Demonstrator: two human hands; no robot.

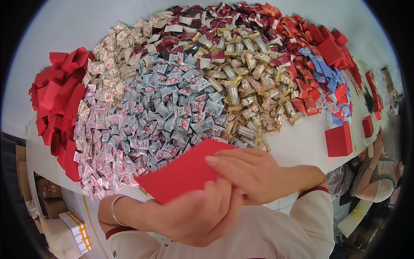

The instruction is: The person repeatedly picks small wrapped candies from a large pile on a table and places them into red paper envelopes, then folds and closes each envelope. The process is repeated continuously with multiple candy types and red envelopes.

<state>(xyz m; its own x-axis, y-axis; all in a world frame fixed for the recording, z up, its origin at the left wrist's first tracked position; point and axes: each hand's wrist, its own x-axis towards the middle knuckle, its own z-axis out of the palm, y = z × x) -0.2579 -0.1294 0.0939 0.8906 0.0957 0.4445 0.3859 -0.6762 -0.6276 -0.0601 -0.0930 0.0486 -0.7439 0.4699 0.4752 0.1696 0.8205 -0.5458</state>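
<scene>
Close in front of my body I hold a red paper box (185,172), of which one broad, smooth side faces me. My left hand (194,218) has its fingers curled around the near edge, slightly smeared by motion; a bangle circles that wrist. Across the right end of the box lies my right hand (248,172), its fingers pressed on the red surface and overlapping the left fingers. The underside of the box is hidden. Just beyond it spreads a pile of grey-blue wrapped sweets (172,108), with pink-wrapped sweets (101,151) to its left.
Red boxes (60,95) are heaped at the left. Gold-wrapped snacks (246,86), cream packets (112,56), dark red packets (207,21) and blue packets (325,71) cover the white table (297,142). A red box (338,140) stands at right, near another person (375,177).
</scene>
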